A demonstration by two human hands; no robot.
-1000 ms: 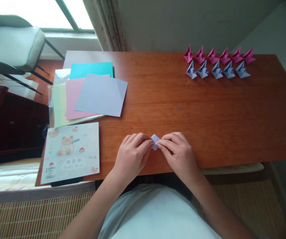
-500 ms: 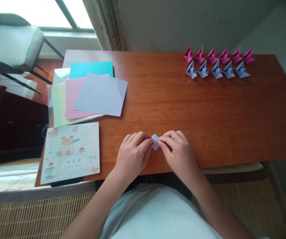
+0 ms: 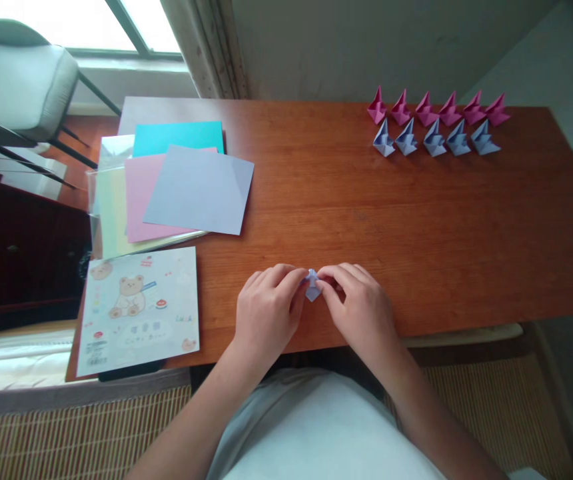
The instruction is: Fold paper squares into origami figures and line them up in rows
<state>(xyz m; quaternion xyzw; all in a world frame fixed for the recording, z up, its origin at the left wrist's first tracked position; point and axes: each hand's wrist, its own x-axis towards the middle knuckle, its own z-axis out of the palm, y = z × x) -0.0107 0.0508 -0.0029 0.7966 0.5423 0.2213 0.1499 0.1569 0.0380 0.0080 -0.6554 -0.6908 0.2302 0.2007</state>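
Note:
A small folded piece of pale blue-lilac origami paper point(image 3: 313, 288) is between my hands near the front edge of the table. My left hand point(image 3: 269, 303) pinches its left side between thumb and fingers. On its right side, my right hand point(image 3: 358, 303) has thumb and index finger closed in a pinch. The fingertips cover both sides of the paper; its middle and lower point show. Toward the back right stand a row of pink folded paper figures point(image 3: 425, 111) and, in front of it, a row of pale blue ones point(image 3: 434, 139).
Loose sheets lie at the left: a lilac sheet point(image 3: 200, 191) over a pink sheet point(image 3: 139, 200), with a teal sheet point(image 3: 179, 138) behind. A pad with a bear picture point(image 3: 139, 310) lies nearer me. A chair point(image 3: 21, 87) stands beyond the wooden table point(image 3: 346, 207).
The paper between my fingers has changed shape: its top is now narrower and pinched in. Both hands have stayed almost in place, and the whole view has shifted slightly.

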